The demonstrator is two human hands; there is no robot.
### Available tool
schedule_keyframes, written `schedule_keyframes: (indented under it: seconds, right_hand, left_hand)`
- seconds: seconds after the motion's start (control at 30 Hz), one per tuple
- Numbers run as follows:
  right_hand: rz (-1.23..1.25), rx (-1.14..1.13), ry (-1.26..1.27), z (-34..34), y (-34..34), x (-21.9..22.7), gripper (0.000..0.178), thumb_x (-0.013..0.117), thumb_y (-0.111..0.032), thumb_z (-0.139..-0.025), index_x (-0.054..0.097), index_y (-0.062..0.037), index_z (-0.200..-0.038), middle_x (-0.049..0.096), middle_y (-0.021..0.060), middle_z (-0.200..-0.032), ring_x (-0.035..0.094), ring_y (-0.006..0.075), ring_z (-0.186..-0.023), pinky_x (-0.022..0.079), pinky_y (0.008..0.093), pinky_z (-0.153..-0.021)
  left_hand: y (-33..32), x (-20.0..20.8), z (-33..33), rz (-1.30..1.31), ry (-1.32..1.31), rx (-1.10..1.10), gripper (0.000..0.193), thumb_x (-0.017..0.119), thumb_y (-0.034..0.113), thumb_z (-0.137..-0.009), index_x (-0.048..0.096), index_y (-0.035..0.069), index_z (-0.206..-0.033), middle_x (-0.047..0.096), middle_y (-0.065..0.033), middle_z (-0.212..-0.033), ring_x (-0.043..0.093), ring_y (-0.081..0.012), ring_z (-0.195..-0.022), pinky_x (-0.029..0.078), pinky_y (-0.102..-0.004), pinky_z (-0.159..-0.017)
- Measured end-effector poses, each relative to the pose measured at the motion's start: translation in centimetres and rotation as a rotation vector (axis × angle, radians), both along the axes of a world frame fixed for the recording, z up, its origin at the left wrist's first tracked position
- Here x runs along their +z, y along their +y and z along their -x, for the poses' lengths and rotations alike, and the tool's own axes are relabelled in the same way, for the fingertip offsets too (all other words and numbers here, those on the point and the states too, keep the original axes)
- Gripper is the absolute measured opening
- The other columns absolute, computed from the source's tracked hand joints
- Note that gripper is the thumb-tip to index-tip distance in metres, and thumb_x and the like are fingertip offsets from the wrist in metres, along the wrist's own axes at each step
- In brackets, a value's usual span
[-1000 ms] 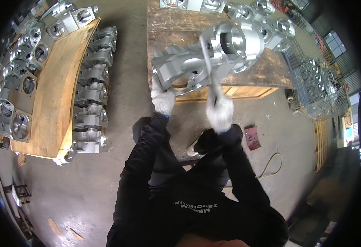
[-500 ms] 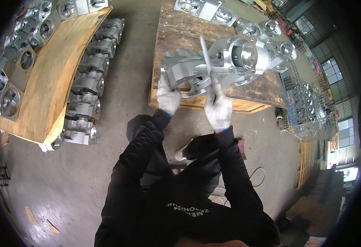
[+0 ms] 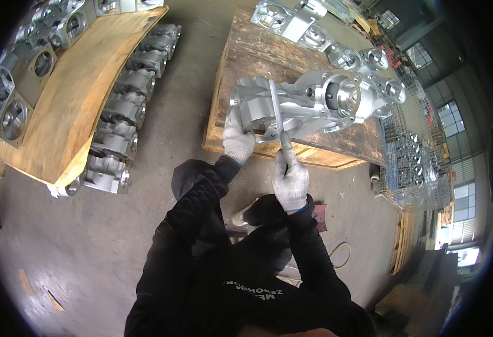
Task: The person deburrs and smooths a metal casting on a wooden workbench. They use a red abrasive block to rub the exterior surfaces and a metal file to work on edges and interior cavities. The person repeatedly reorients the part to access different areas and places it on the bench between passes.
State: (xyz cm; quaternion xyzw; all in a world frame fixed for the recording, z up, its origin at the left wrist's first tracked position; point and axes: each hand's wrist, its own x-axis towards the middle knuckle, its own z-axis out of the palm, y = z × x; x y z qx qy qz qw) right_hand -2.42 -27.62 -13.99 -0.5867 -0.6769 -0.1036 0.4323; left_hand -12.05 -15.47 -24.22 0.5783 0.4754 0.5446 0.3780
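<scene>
A silvery cast-metal housing [image 3: 307, 102] with a large round bore at its right end lies across the worn wooden bench top [image 3: 249, 50]. My left hand [image 3: 238, 144], in a white knit glove, is closed round the housing's left end, partly hidden by it. In my gloved right hand [image 3: 291, 184] is the near end of a long, flat grey metal file [image 3: 276, 106], the index finger stretched along it. The file points away from me and lies over the middle of the housing; whether it touches the metal I cannot tell.
More castings [image 3: 317, 35] stand at the bench's far side. To the left, a wooden board [image 3: 78, 101] has housings on it, with a row of castings [image 3: 117, 137] beside it. A wire cage [image 3: 421, 163] with metal parts stands right, and a hose [image 3: 342, 255] lies on the floor.
My right hand has drawn back toward me with the file, which now reaches less far over the housing. My left hand keeps its hold. The whole view has shifted slightly.
</scene>
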Motion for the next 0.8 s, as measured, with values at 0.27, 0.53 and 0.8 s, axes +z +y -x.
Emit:
schedule_keyframes:
  seconds: [0.27,0.53,0.8]
  right_hand:
    - [0.307,-0.309,-0.096,0.7,-0.1,0.8,0.046,0.067,-0.017,-0.099,0.064,-0.0221,-0.144,0.068,0.0161,-0.071,0.071,0.0326,-0.060,0.058,0.0408,-0.060]
    - [0.505,-0.258,-0.033,1.5,0.0,0.7,0.048,0.060,-0.013,-0.104,0.057,-0.0167,-0.152,0.076,0.0201,-0.111,0.076,0.0295,-0.077,0.059,0.0341,-0.069]
    - [0.303,0.013,0.147,2.4,0.7,1.6,0.045,0.061,-0.013,-0.106,0.056,-0.0049,-0.150,0.078,0.0187,-0.113,0.077,0.0205,-0.096,0.058,0.0319,-0.080]
  left_hand:
    - [0.0,0.1,0.2,0.019,0.039,-0.039,0.071,0.062,0.000,-0.081,0.041,-0.002,-0.149,0.053,-0.0331,-0.140,0.052,-0.0500,-0.131,0.045,-0.0504,-0.112]
    - [0.7,-0.4,-0.2,-0.018,-0.037,-0.037,0.066,0.063,0.000,-0.081,0.044,-0.003,-0.144,0.056,-0.0329,-0.135,0.054,-0.0509,-0.128,0.048,-0.0519,-0.107]
    - [0.4,0.1,0.3,-0.062,0.032,-0.026,0.062,0.061,-0.003,-0.078,0.046,-0.002,-0.138,0.057,-0.0325,-0.128,0.054,-0.0529,-0.122,0.048,-0.0547,-0.102]
